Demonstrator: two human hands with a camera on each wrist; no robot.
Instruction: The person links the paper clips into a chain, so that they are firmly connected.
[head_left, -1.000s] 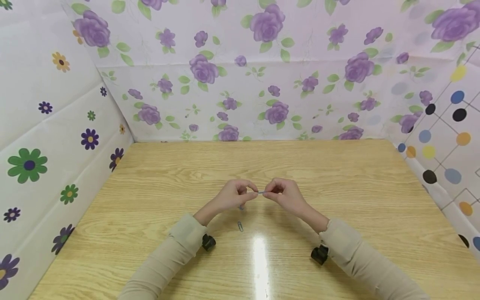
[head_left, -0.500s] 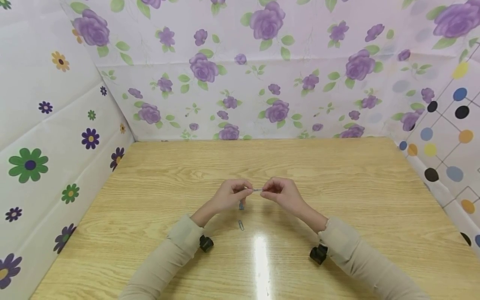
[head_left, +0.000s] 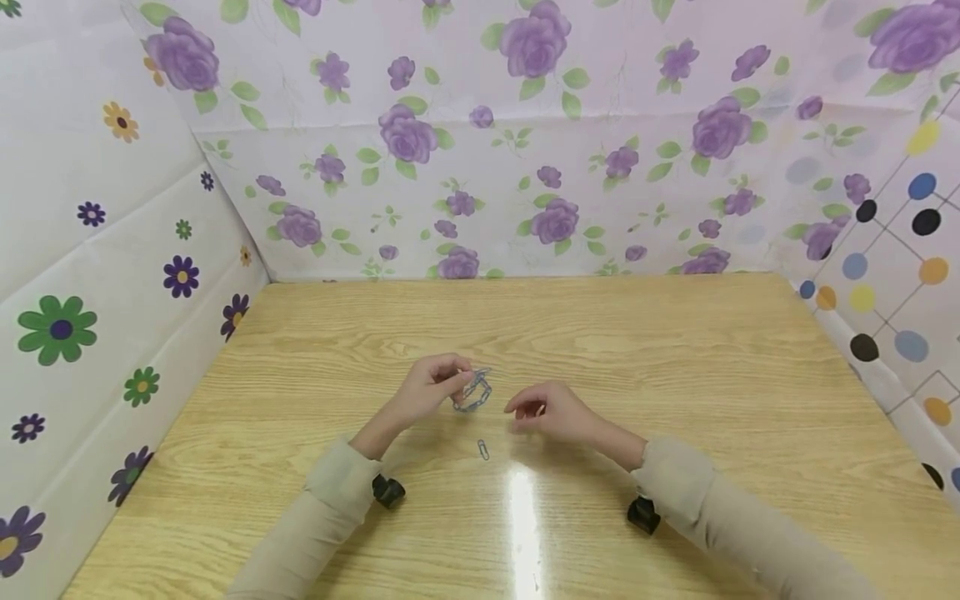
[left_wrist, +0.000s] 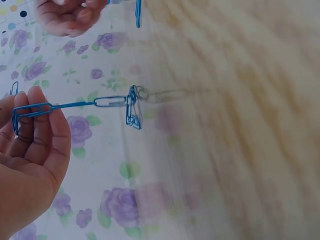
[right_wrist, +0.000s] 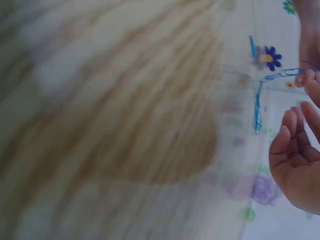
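A chain of linked blue paper clips (head_left: 476, 403) hangs from my left hand (head_left: 432, 386), whose thumb and fingers pinch one end. In the left wrist view the chain (left_wrist: 111, 102) runs down from the fingertips and its lower part touches the table. My right hand (head_left: 555, 412) is to the right of the chain, apart from it, fingers loosely bent with nothing between them. One loose blue paper clip (head_left: 483, 450) lies on the table between the hands and nearer the body; the left wrist view shows this loose clip (left_wrist: 138, 13) too.
The wooden table (head_left: 360, 317) is shiny, with a bright reflection near its front. A flowered cloth (head_left: 480, 167) rises behind it, and patterned cloths stand at both sides. A black wrist camera (head_left: 388, 492) sits under the left sleeve, another camera (head_left: 643, 516) under the right.
Both hands were together, pinching a clip between them. The right hand has let go and moved down toward the body; the left has drawn left with the chain, now more visible.
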